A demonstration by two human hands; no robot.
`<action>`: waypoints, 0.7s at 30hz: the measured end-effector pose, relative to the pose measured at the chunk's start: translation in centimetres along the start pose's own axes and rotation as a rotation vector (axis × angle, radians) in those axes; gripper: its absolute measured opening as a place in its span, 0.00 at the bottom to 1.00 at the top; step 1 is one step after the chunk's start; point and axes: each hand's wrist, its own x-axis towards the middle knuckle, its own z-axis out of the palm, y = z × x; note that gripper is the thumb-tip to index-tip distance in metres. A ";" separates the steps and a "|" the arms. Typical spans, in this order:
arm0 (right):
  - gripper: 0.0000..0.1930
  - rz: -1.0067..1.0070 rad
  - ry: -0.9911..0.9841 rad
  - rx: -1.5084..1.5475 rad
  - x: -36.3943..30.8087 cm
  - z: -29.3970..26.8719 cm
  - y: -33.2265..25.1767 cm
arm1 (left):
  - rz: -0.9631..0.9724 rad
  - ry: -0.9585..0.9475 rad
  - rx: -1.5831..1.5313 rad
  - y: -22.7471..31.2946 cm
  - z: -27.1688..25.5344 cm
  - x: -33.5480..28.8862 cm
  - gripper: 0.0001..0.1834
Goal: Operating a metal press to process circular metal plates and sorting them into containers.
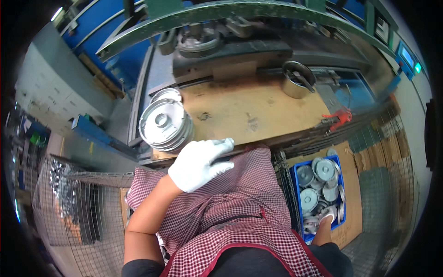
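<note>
My left hand (199, 162), in a white glove, hovers over my lap near the table's front edge. Its fingers stretch to the right with the thumb apart, and nothing is in them. Just beyond it, at the table's left end, stands a stack of round silver metal lids (162, 121), each with a raised ring at the centre. My right hand (328, 213), also gloved, reaches down into a blue crate (295, 196) on my right. Loose round metal parts (309, 200) fill that crate. The right fingers are too small and hidden among the parts to show a grip.
Behind the brown tabletop (230, 108) is a dark press bed (230, 60) with a round metal die (198, 44). A metal pot (297, 81) and a red-handled tool (340, 118) are at the right. A green bar (240, 10) crosses above; wire mesh (99, 207) stands at left.
</note>
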 end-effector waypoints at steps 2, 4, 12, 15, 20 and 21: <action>0.22 -0.298 0.025 -0.335 -1.2 7.1 -1.6 | -0.065 0.135 0.017 -0.8 -1.6 -1.1 0.22; 0.24 -0.783 -0.108 -0.498 -4.7 15.0 -2.9 | -0.180 0.292 0.000 -2.2 -3.1 -2.3 0.17; 0.22 -1.672 -0.310 -0.755 -25.7 36.9 -8.8 | -0.628 0.623 0.149 -8.8 -7.6 -3.5 0.10; 0.21 -1.794 -0.327 -0.838 -27.4 40.5 -9.7 | -0.762 0.355 0.109 -8.5 -8.0 -2.7 0.19; 0.36 -1.451 -0.178 -1.264 -25.1 43.1 -9.2 | -0.627 0.097 0.487 -8.2 -7.6 -0.9 0.24; 0.38 -1.368 -0.107 -1.291 -24.8 43.3 -9.2 | -0.619 0.084 0.474 -8.4 -7.7 -0.8 0.23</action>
